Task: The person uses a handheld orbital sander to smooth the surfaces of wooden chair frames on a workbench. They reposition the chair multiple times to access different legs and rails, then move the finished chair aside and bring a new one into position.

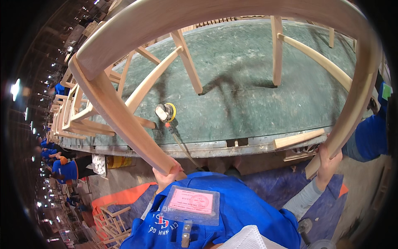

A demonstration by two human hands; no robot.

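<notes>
A pale wooden chair frame (232,12) with a broad curved rail stands tilted over the green-topped workbench (224,120). My left hand (169,173) is closed around the end of its left long member, close to my body. At the right, my right hand (328,162) grips the end of the opposite member. Two straight legs of the frame reach down to the bench top beyond my hands. On the bench, inside the frame's outline, lies a round sander (166,112) with a yellow rim, its hose (182,145) running over the near edge.
Several wooden chair frames (74,118) line the bench's left side. A loose wood piece (299,139) lies along the near edge at right. Another person's blue clothing (369,137) shows at far right. Orange and blue sheeting (120,199) covers floor behind me, with chair frames (114,220).
</notes>
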